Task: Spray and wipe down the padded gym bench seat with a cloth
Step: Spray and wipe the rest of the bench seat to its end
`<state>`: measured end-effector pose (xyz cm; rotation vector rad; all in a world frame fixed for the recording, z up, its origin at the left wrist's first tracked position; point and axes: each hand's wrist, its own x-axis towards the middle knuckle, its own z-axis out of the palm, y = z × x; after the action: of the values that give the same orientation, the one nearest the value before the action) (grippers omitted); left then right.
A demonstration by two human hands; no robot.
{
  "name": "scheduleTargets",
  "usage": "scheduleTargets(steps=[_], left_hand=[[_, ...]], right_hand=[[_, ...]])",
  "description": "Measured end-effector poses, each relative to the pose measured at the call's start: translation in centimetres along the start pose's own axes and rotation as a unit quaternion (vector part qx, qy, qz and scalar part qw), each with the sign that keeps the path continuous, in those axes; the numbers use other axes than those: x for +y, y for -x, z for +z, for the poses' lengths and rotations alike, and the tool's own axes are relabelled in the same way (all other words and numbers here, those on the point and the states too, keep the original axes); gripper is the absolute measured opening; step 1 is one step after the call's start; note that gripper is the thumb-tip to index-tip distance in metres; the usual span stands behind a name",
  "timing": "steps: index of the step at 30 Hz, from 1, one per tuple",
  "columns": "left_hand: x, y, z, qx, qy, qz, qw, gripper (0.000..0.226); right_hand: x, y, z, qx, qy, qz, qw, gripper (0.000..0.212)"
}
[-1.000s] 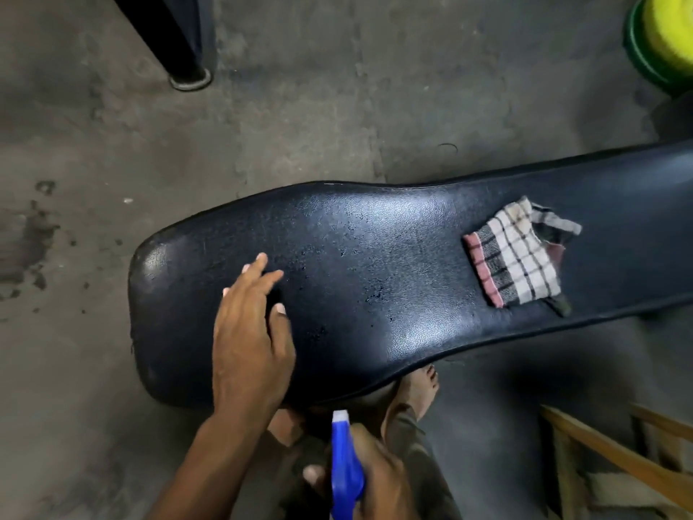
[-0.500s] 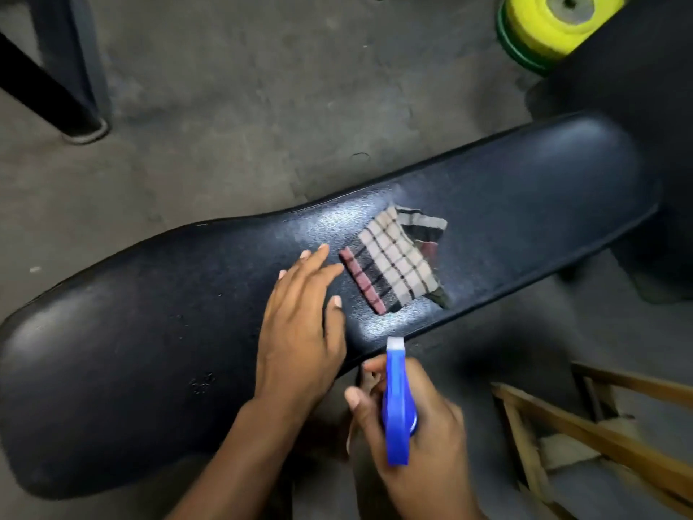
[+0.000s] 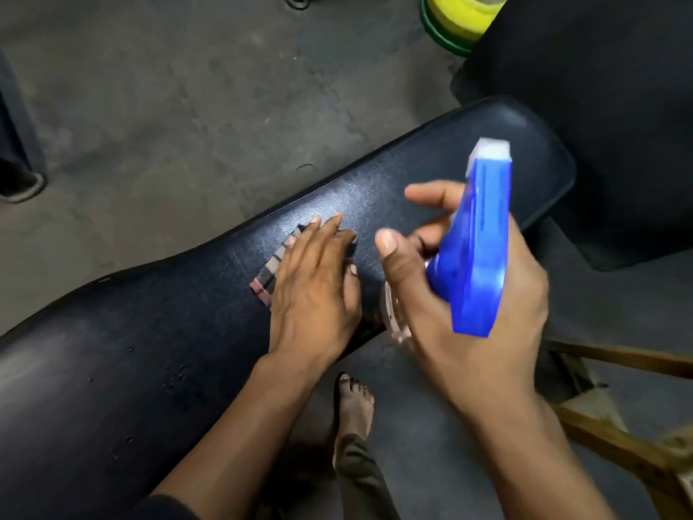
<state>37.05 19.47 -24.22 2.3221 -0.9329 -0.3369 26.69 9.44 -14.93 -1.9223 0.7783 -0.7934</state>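
The black padded bench seat (image 3: pixel 157 332) runs from lower left to upper right. A checked cloth (image 3: pixel 272 273) lies on its middle, mostly covered by my left hand (image 3: pixel 315 290), which rests flat on it with fingers spread. My right hand (image 3: pixel 468 305) is raised above the seat's near edge and grips a spray bottle with a blue trigger head (image 3: pixel 478 238), its white nozzle pointing toward the seat's far end. Small droplets dot the leather at lower left.
Yellow and green weight plates (image 3: pixel 453 20) lie on the concrete floor at the top right beside another black pad (image 3: pixel 600 106). A wooden frame (image 3: pixel 630 437) stands at lower right. My bare foot (image 3: pixel 354 407) is under the bench edge. A dark post base (image 3: pixel 18 182) stands at left.
My left hand slid right along the seat and came down on the cloth. My right hand lifted the spray bottle up over the seat. The view shifted toward the seat's far end.
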Motion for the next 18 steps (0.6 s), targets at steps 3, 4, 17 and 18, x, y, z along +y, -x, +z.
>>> scheduleTargets(steps=[3,4,17,18], left_hand=[[-0.8,-1.1,1.7,-0.012,-0.087,-0.03,0.996,0.052],[-1.4,-1.3,2.2,-0.022,-0.109,-0.038,0.993,0.051],[-4.0,-0.5,4.7,0.018,-0.233,0.009,0.972,0.054],[-4.0,-0.6,4.7,0.017,-0.234,0.009,0.972,0.054]], right_hand=[[1.0,-3.1,0.1,0.007,-0.025,-0.012,1.0,0.028],[1.4,-4.0,0.3,0.013,-0.037,-0.009,0.999,0.028],[6.6,-4.5,1.7,-0.036,-0.022,0.095,0.995,0.047],[7.2,-4.2,1.7,-0.042,-0.006,0.103,0.994,0.046]])
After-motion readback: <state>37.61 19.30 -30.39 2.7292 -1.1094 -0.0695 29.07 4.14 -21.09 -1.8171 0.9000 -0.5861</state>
